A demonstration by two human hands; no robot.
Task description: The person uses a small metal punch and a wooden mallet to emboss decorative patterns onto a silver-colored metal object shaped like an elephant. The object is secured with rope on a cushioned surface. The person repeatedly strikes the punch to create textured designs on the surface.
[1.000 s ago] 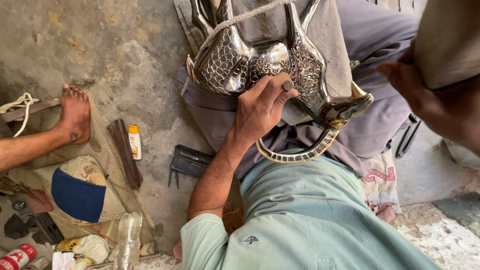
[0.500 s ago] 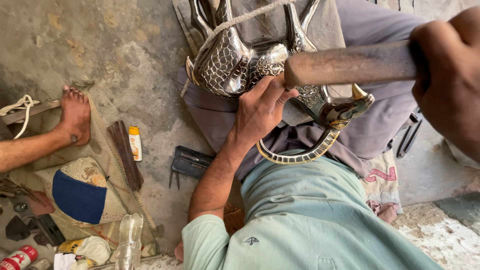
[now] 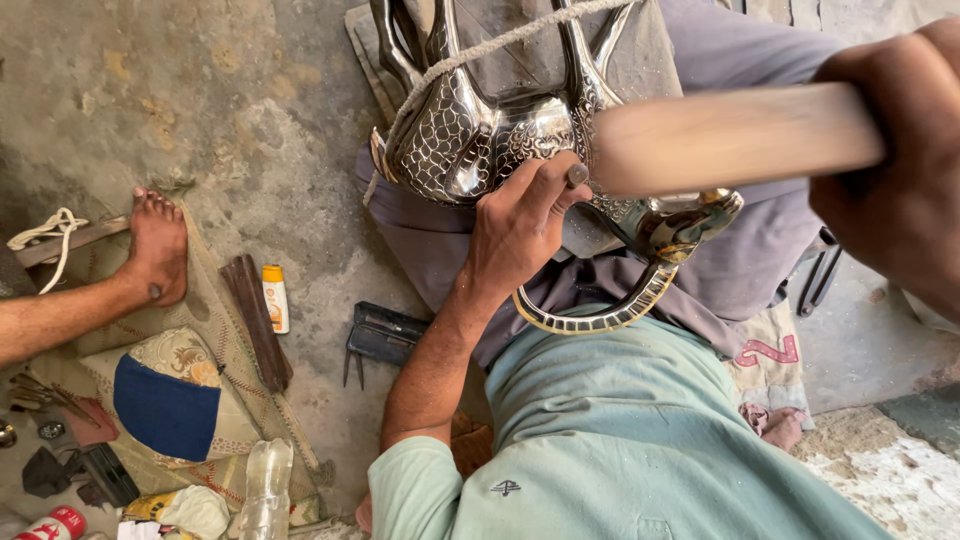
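The metal piece (image 3: 500, 135) shines silver, chased with a scale pattern; its curved band (image 3: 600, 315) runs gold with dark checks. The handle (image 3: 730, 135) is pale wood. The shirt (image 3: 640, 440) is mint green, the cushion (image 3: 165, 405) cream floral with a blue patch, the tube (image 3: 275, 298) white and orange.

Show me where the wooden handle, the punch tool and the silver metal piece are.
wooden handle (image 3: 735, 135), head view, mid-shaft.
punch tool (image 3: 577, 174), head view, its round top end.
silver metal piece (image 3: 455, 150), head view, scale-patterned left side.
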